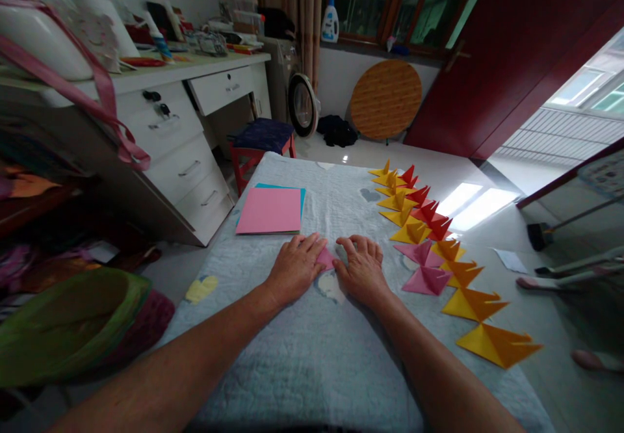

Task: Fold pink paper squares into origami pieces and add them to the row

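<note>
A basket [73, 319] with a green liner stands at the far left, below a white drawer unit [170, 134], and a stool [263, 135] with a dark blue cushion is beyond the worktop's far left corner. On the cloth-covered worktop [302, 368], a pink sheet [270, 210] lies over blue paper [303, 197], whose edge shows along the back and right. Just nearer the person, the left grip [296, 269] is palm down and unclenched, its fingers laid over the left part of a small folded pink paper [325, 259]. That paper lies on the cloth between the two grips, partly hidden under the left fingers and thumb, with its right corner beside the right thumb. The right grip [361, 269] is loosely open, fingers spread and a little bent, not closed around anything; whether its thumb touches the paper cannot be told. Further right, two pink folded shapes [428, 281] stand with pointed tips, next to rows of yellow folded shapes [497, 343]. Red folded shapes [440, 226] stand towards the far end, to the right of the yellow ones there.
</note>
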A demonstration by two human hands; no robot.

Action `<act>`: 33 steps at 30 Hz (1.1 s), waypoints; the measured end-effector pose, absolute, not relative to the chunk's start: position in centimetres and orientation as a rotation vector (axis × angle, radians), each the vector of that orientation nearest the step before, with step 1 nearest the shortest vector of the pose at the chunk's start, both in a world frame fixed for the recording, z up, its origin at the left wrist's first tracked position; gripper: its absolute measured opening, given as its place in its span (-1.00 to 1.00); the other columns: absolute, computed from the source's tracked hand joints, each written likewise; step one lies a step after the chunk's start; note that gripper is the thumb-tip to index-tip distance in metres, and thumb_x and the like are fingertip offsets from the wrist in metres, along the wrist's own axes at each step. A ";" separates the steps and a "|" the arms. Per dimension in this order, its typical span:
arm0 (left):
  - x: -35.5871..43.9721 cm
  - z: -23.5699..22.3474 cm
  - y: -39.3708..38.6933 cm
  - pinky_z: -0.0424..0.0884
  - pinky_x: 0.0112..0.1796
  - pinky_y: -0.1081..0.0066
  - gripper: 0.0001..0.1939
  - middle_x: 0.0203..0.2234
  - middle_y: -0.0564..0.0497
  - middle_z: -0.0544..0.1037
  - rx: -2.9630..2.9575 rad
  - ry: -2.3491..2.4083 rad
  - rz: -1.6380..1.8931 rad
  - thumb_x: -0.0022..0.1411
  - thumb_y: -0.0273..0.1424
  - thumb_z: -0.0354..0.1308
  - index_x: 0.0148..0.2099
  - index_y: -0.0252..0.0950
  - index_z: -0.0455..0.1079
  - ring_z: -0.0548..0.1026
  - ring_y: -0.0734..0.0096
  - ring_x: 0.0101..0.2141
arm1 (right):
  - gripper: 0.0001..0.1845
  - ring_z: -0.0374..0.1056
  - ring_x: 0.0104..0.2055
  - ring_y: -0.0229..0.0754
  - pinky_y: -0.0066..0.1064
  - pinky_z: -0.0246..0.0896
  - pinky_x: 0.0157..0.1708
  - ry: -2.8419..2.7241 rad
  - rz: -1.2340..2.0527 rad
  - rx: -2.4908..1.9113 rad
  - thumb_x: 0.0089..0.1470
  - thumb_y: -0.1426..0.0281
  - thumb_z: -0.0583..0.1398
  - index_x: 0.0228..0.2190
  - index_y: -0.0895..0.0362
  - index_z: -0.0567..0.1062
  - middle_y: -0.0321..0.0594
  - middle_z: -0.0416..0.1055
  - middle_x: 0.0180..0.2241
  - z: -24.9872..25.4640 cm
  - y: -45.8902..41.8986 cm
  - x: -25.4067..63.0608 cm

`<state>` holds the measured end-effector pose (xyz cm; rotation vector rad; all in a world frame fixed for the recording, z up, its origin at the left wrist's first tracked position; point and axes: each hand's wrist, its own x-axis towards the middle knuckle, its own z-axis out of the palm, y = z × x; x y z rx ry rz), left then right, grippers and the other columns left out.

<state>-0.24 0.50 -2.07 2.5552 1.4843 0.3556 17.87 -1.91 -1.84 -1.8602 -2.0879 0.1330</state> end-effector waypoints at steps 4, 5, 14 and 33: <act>-0.1 -1.2 0.0 0.31 -0.01 0.14 -0.49 0.02 -0.24 0.45 2.485 1.691 0.347 0.23 -0.23 0.25 0.13 -0.39 0.30 0.34 0.01 0.02 | -0.63 0.16 0.06 0.09 0.02 -0.09 0.14 -2.053 0.144 -1.835 0.14 0.35 0.17 0.01 -0.04 0.44 -0.09 0.34 0.00 -2.2 -1.6 18.6; 0.0 -1.0 -0.2 0.32 -0.04 0.15 -0.55 -0.06 -0.21 0.46 2.466 1.724 0.331 0.22 -0.20 0.25 0.04 -0.38 0.34 0.36 0.03 -0.03 | -0.67 0.16 0.06 0.07 0.01 -0.07 0.13 -2.049 0.159 -1.809 0.16 0.37 0.16 -0.03 -0.02 0.46 -0.09 0.35 -0.01 -2.3 -1.6 18.7; 0.1 -1.2 -0.4 0.29 -0.08 0.19 -0.69 -0.19 -0.07 0.39 2.342 1.632 0.438 0.16 -0.17 0.28 -0.21 -0.25 0.32 0.33 0.12 -0.12 | -0.86 0.22 0.02 0.04 -0.06 0.03 0.09 -2.111 0.341 -1.555 0.14 0.36 0.21 -0.23 0.09 0.48 -0.09 0.40 -0.11 -2.1 -1.7 18.2; 0.4 -1.0 -0.3 0.26 -0.05 0.17 -0.77 -0.10 -0.08 0.39 2.258 1.738 0.326 0.30 -0.19 0.11 -0.11 -0.23 0.34 0.32 0.09 -0.04 | -0.85 0.23 -0.05 0.01 -0.14 0.04 0.02 -2.087 0.312 -1.721 0.17 0.29 0.20 -0.24 0.08 0.45 -0.14 0.40 -0.16 -2.1 -1.6 17.3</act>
